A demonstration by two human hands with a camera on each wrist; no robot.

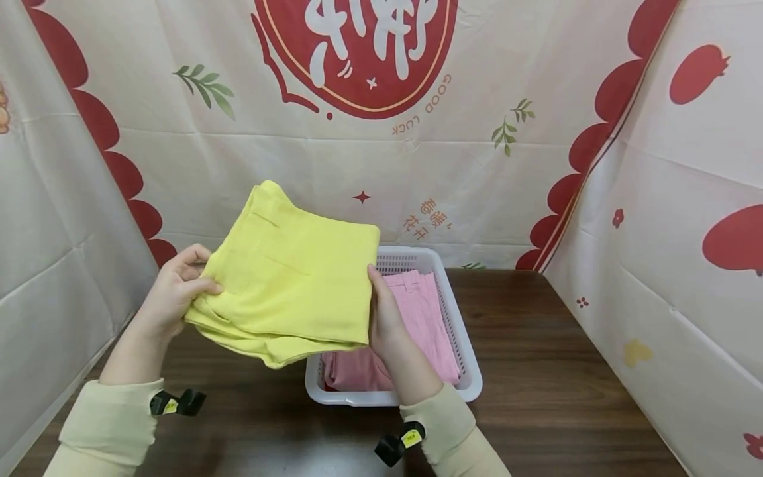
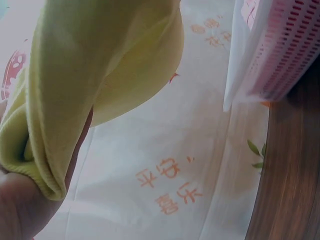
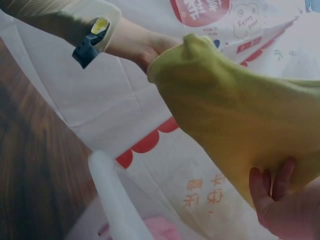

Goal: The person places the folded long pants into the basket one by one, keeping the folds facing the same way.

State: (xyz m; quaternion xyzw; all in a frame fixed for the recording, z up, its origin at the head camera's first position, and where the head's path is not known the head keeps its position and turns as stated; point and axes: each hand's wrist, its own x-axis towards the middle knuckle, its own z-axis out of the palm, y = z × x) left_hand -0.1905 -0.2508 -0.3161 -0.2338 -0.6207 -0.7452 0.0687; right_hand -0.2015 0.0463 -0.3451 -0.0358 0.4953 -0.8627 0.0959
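A folded bundle of yellow pants [image 1: 292, 278], with short seam lines on its upper face, is held up in the air between both hands. My left hand [image 1: 175, 288] pinches its left edge, thumb on top and fingers partly hidden behind the cloth. At the right edge, my right hand [image 1: 387, 315] grips the fold with its thumb in front; the right wrist view shows its fingers [image 3: 282, 180] against the back of the cloth. Folded pink pants [image 1: 417, 301] with belt loops lie in a white plastic basket [image 1: 467, 351], partly covered by the right forearm and the yellow cloth.
The basket stands on a dark wooden table [image 1: 548, 371] near the back edge. A printed cloth curtain [image 1: 286, 159] hangs behind the table, with further white panels [image 1: 656, 265] along both sides. Each wrist wears a black strap with a small camera [image 1: 390, 449].
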